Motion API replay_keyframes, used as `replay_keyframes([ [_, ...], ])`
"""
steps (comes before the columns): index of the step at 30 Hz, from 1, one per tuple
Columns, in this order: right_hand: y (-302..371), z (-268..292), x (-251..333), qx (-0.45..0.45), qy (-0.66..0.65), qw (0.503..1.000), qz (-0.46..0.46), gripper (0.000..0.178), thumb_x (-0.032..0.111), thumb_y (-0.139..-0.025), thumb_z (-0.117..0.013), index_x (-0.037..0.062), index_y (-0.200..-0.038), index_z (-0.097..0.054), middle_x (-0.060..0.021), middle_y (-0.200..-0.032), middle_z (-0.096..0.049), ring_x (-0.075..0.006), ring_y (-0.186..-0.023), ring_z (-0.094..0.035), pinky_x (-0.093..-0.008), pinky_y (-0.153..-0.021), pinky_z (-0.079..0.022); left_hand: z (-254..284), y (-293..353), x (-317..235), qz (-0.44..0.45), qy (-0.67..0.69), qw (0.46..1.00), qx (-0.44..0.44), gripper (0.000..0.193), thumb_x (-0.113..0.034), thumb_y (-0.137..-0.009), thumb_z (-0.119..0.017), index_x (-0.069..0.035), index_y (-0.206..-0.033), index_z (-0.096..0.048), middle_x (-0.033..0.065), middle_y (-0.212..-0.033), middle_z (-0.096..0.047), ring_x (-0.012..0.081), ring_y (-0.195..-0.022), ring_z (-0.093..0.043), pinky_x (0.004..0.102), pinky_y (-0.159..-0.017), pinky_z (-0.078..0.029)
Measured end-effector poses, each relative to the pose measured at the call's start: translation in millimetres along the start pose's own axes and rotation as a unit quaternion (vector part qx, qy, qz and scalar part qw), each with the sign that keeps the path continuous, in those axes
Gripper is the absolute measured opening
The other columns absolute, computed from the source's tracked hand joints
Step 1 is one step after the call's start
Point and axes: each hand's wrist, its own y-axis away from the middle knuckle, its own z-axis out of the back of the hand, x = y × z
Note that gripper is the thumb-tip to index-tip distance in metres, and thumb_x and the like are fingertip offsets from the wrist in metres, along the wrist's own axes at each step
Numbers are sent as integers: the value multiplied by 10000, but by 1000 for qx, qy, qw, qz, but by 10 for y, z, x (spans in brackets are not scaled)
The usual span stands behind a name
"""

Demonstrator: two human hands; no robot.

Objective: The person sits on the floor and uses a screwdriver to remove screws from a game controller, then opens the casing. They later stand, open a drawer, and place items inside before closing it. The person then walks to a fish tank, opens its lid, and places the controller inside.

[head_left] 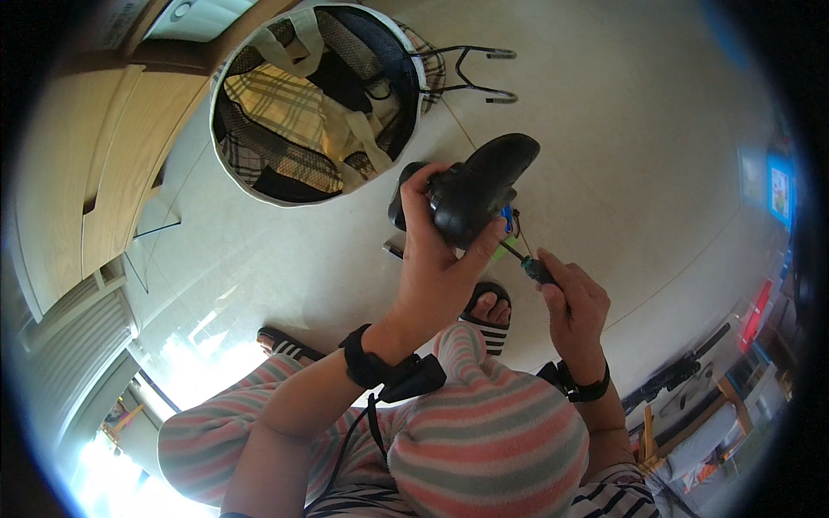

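Note:
My left hand (429, 229) is closed round a black game controller (471, 194), holding it up above the floor with one rounded grip pointing away to the right. In my right hand (574, 293) is a small screwdriver (537, 269) with a dark handle. Its shaft slants up and left toward the controller's near side; whether the tip touches a screw is hidden by the left thumb. Small blue (507, 217) and green things show behind the controller, too covered to name. Each wrist wears a black strap.
A round mesh basket (213, 129) with checked cloth inside stands on the tiled floor at the far left, a black metal hook-shaped frame (471, 73) beside it. Wooden drawers (112, 164) line the left. My knees in striped trousers (492, 432) are below; shelves with clutter stand right.

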Motion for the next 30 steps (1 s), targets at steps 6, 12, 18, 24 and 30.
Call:
replay_keyframes([
  [6,-34,-44,2,-33,-25,999,12,282,15,-810,-703,14,-1079,-621,-111,-841,-622,-197,-659,-617,-278,-560,-480,-13,26,-40,-6,-1,1000,28,629,-10,-884,-649,-118,-1340,-230,102,-1195,-490,151,-1028,-535,256,-780,-484],
  [12,-24,-14,80,-54,-12,998,0,224,15,-815,-686,17,-1026,-608,-125,-877,-641,-215,-683,-642,-292,-591,-502,-3,-2,30,18,-12,1000,18,616,-68,-891,-662,-112,-1333,-235,132,-1179,-516,183,-1019,-568,282,-790,-494],
  [18,16,72,142,-25,-46,993,-105,194,40,-838,-667,11,-1014,-589,-125,-902,-652,-210,-691,-640,-292,-610,-503,4,1,187,14,-3,1000,9,619,-112,-885,-686,-109,-1321,-247,148,-1153,-537,204,-995,-586,298,-796,-497],
  [24,-13,15,114,-135,-96,985,-40,288,3,-779,-736,40,-1017,-579,-104,-914,-645,-175,-742,-630,-284,-611,-497,60,-62,313,116,78,990,-26,562,-99,-886,-676,-90,-1299,-296,104,-1142,-531,188,-1013,-572,297,-829,-489],
  [30,-56,-4,2,-156,-79,981,89,383,71,-762,-792,45,-1063,-556,-123,-1036,-529,-168,-804,-559,-272,-672,-479,49,-47,338,232,284,929,-47,474,-102,-927,-610,-106,-1342,-382,85,-1234,-518,265,-1140,-559,456,-950,-512],
])
